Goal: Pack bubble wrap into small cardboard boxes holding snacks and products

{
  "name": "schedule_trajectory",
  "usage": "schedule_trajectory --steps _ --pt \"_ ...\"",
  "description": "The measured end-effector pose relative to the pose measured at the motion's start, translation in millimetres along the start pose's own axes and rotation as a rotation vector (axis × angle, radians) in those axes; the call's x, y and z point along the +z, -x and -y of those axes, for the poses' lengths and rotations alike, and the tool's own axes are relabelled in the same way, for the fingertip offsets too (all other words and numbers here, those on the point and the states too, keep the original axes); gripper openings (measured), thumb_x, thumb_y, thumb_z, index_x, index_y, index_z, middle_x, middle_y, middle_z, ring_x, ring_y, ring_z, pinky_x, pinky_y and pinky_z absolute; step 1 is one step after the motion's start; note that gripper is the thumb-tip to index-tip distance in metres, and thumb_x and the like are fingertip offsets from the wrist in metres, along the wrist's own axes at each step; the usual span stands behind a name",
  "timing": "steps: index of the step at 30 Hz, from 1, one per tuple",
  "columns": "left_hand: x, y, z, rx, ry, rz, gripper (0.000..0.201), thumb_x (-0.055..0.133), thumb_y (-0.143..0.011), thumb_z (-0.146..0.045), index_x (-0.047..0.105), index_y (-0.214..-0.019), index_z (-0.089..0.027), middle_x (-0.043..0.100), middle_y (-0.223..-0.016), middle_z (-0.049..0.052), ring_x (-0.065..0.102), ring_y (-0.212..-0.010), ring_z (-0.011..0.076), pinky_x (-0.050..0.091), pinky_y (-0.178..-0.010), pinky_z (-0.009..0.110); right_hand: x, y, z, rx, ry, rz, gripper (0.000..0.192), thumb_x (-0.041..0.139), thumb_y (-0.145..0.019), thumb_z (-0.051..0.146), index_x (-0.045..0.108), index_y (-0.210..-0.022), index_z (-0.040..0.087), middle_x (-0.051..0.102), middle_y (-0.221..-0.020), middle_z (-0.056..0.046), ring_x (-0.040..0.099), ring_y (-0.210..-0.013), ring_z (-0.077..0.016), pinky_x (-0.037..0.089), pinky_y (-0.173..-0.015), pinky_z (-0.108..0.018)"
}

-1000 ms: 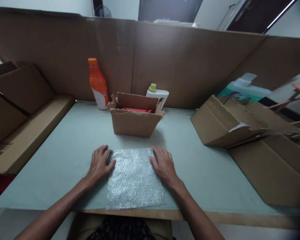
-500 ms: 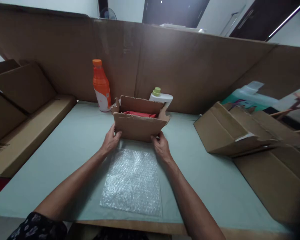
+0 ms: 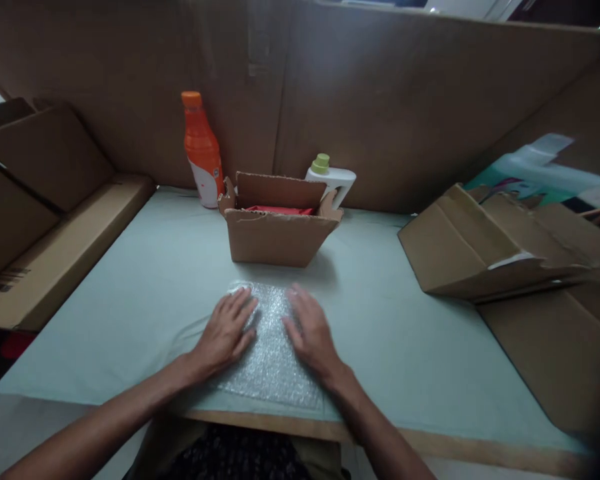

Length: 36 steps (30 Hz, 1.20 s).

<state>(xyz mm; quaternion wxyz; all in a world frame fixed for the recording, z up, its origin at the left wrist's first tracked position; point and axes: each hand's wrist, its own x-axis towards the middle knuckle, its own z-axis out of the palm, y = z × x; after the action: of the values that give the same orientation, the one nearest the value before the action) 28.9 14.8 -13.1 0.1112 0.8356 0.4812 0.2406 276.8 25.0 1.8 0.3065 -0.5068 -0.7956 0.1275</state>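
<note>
Packing station, cardboard partition (image 3: 380, 100), flattened boxes (image 3: 485, 247), covered table (image 3: 410, 347)

Both flat hands cover the middle of the clear bubble-wrap sheet (image 3: 273, 353). Beyond their fingertips, the open brown cardboard box (image 3: 278, 235) hides most of a red item (image 3: 279, 210) inside. Far to the right hand's side, a teal-and-white object (image 3: 530, 175) is blurred.

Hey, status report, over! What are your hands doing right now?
Left hand and right hand flat on bubble wrap. Open cardboard box just beyond, untouched. Nothing between them.
</note>
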Motion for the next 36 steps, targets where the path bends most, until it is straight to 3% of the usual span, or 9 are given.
schedule_trajectory --steps 4,10,13,19,22,25,27,30,36 --pt "-5.5 35.6 -8.5 0.047 -0.121 0.248 0.057 0.053 -0.097 -0.036 0.043 -0.151 -0.021 0.038 -0.162 0.013 0.031 -0.151 0.0343 0.026 -0.121 0.058 -4.8 49.2 8.0 -0.143 0.189 0.25 0.047 0.055 -0.096 0.025 0.055 -0.144 0.021 0.053 -0.152 -0.013 0.047 -0.142 -0.0304 0.043 -0.112 -0.054" --pt "-43.8 75.3 0.1 0.116 -0.05 0.239 0.069 0.058 -0.094 -0.049 0.036 -0.155 -0.027 0.037 -0.162 0.011 0.035 -0.149 0.035 0.029 -0.121 0.059 -66.5 115.9 -0.3 -0.108 0.221 0.247 0.062 0.064 -0.092 0.042 0.049 -0.148 0.021 0.053 -0.151 -0.016 0.051 -0.137 -0.0323 0.047 -0.107 -0.053" --pt "-48.7 84.0 -11.4 0.232 -0.014 0.269 0.072 0.065 -0.089 -0.048 0.039 -0.153 -0.028 0.043 -0.159 0.011 0.037 -0.148 0.0359 0.029 -0.12 0.062 -62.0 126.3 16.7 -0.18 0.182 0.28 0.053 0.063 -0.092 0.03 0.054 -0.143 0.02 0.053 -0.151 -0.015 0.052 -0.136 -0.0298 0.049 -0.105 -0.049" --pt "-45.0 75.9 -24.1 0.199 0.03 0.294 0.058 0.065 -0.086 -0.043 0.054 -0.139 -0.021 0.06 -0.143 0.014 0.053 -0.135 0.035 0.032 -0.116 0.064 -38.9 112.7 23.9 -0.255 0.161 0.083 0.035 0.046 -0.094 0.004 0.069 -0.115 0.019 0.074 -0.123 -0.012 0.068 -0.113 -0.0254 0.053 -0.096 -0.047" --pt "-46.4 73.1 -21.9 0.159 0.121 0.253 0.046 0.063 -0.085 -0.032 0.061 -0.13 -0.022 0.066 -0.135 0.012 0.059 -0.129 0.0316 0.03 -0.118 0.062 -51.7 101.0 27.3 -0.054 -0.035 0.087 0.024 0.047 -0.099 0.017 0.071 -0.105 0.022 0.078 -0.1 -0.008 0.072 -0.093 -0.0222 0.055 -0.088 -0.042" --pt "-52.4 67.6 -21.7 -0.011 0.308 0.221 0.025 0.052 -0.088 -0.026 0.069 -0.106 -0.024 0.077 -0.108 0.006 0.07 -0.105 0.0245 0.048 -0.103 0.048 -68.6 90.0 34.1 0.241 -0.24 0.15 0.026 0.048 -0.1 0.035 0.071 -0.1 0.023 0.076 -0.091 -0.007 0.071 -0.085 -0.0223 0.058 -0.078 -0.037" --pt "-57.9 59.7 -23.7 -0.199 0.43 0.22 0.022 0.049 -0.089 -0.029 0.07 -0.093 -0.023 0.076 -0.089 0.003 0.07 -0.084 0.0207 0.055 -0.08 0.036 -74.7 86.6 37.1 0.309 -0.348 0.203 0.03 0.057 -0.093 0.041 0.069 -0.112 0.022 0.075 -0.096 -0.007 0.072 -0.091 -0.0239 0.058 -0.084 -0.039" --pt "-62.6 43.5 -26.1 -0.361 0.529 0.211 0.023 0.051 -0.089 -0.036 0.068 -0.085 -0.02 0.069 -0.076 0.001 0.064 -0.071 0.0167 0.049 -0.065 0.027 -72.0 86.8 37.5 0.3 -0.416 0.241 0.063 0.074 -0.078 0.04 0.057 -0.137 0.023 0.074 -0.108 -0.008 0.07 -0.104 -0.0263 0.054 -0.098 -0.043" --pt "-51.2 13.6 -14.4 -0.376 0.426 0.173 0.029 0.043 -0.092 -0.038 0.06 -0.078 -0.02 0.061 -0.07 -0.001 0.057 -0.066 0.014 0.044 -0.06 0.024 -42.2 68.4 25.1 0.502 -0.467 -0.033 0.042 0.063 -0.088 0.041 0.062 -0.124 0.019 0.068 -0.08 -0.001 0.066 -0.073 -0.0174 0.055 -0.071 -0.03"
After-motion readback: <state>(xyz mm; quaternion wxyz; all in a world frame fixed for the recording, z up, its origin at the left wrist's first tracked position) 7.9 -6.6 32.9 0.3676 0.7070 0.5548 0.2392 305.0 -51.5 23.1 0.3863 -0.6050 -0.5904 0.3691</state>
